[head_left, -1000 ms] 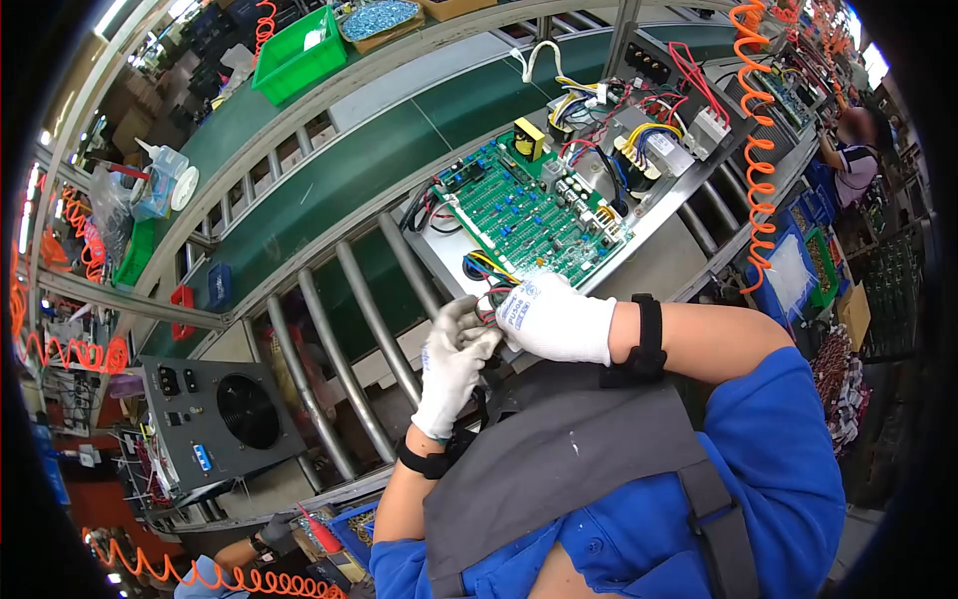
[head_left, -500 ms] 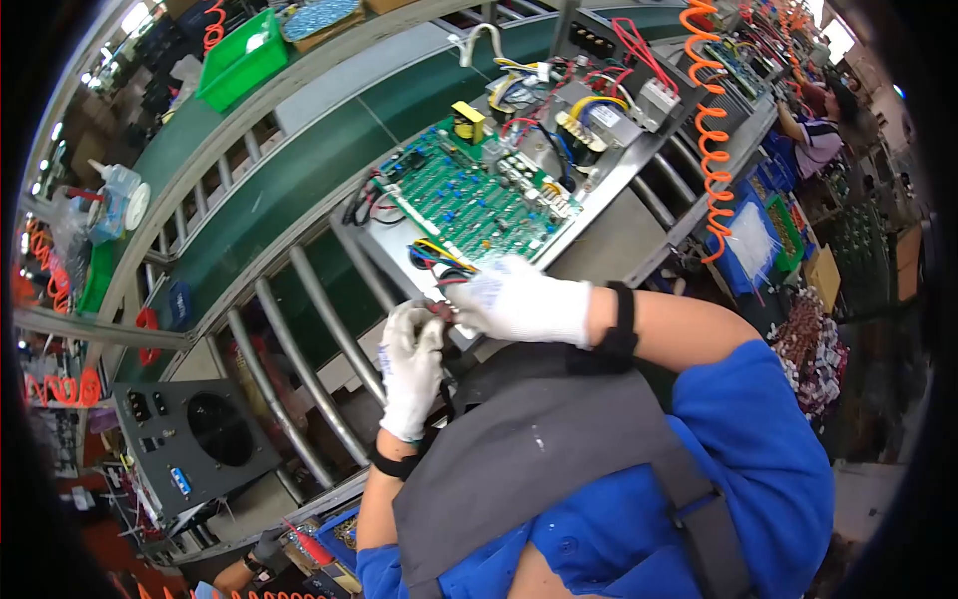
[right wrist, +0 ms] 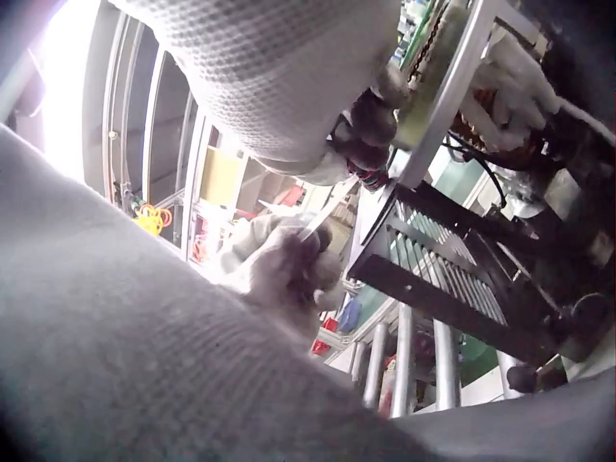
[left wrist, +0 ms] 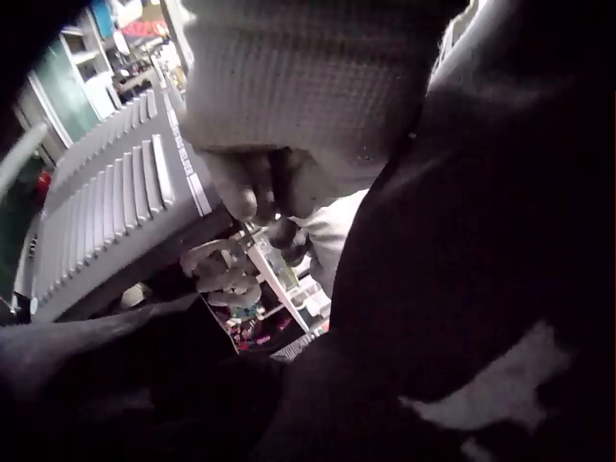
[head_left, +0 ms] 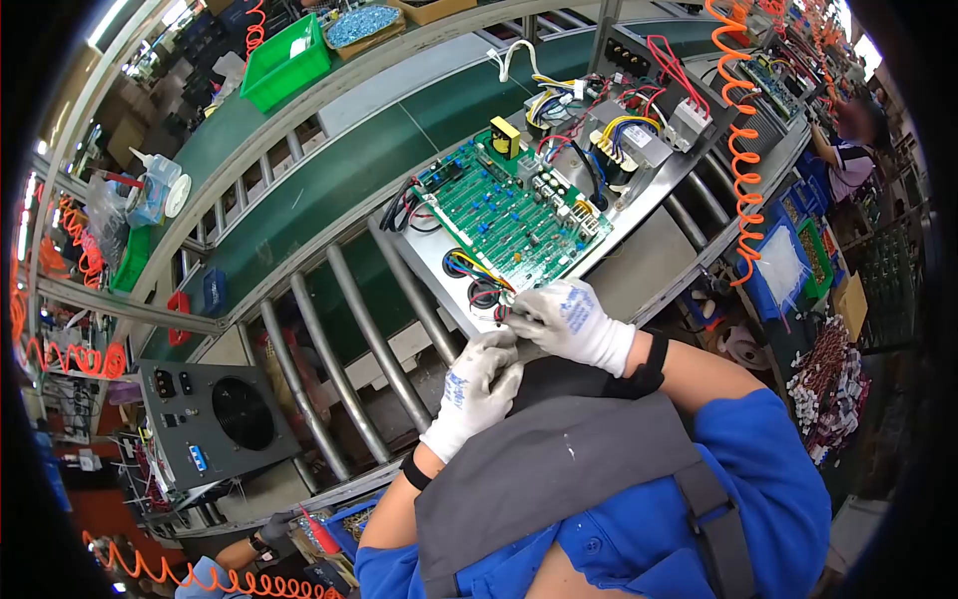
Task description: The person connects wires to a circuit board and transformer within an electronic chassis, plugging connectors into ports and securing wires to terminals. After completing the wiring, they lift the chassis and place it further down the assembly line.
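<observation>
A green circuit board [head_left: 509,215] lies on a metal chassis plate [head_left: 439,255], with a bundle of coloured wires [head_left: 484,297] coiled at its near corner. My gloved right hand [head_left: 574,321] pinches dark and red wires of that bundle by the plate's near edge. Close beside it, my gloved left hand [head_left: 477,387] has curled fingers, its fingertips a little nearer my body. In the right wrist view a thin white strip [right wrist: 332,206], like a cable tie, runs from the left hand's fingers up toward the right hand. The left fingertips are partly hidden in the head view.
Transformers and wiring [head_left: 619,150] fill the plate's far right. Metal rollers [head_left: 369,349] lie left of the plate, with a grey fan panel [head_left: 215,414] beyond. A coiled orange air hose [head_left: 743,150] hangs at the right. A green bin [head_left: 284,65] stands on the far ledge.
My hands were together at the wires; the left has drawn back toward my body, leaving a small gap. The right still pinches the wires. The head view swung away and back.
</observation>
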Demonstrator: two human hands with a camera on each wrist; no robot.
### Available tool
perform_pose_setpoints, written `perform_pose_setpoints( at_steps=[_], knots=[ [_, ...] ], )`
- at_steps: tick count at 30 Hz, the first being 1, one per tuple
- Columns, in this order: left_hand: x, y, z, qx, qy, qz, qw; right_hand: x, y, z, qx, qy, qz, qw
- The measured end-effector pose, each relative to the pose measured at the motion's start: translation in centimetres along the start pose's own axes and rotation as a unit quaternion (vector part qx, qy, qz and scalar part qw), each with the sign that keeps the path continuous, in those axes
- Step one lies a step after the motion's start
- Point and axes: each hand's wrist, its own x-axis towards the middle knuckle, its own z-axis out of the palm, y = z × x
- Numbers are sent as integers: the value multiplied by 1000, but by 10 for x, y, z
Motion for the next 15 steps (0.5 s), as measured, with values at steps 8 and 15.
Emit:
perform_pose_setpoints(
  at_steps=[8, 15],
  knots=[
    [33, 10, -11, -25, -102, -18, 994, -31, 6, -23, 443, -48, 234, 864],
    [40, 4, -16, -27, -101, -104, 989, -34, 5, -18, 609, -76, 286, 736]
  ],
)
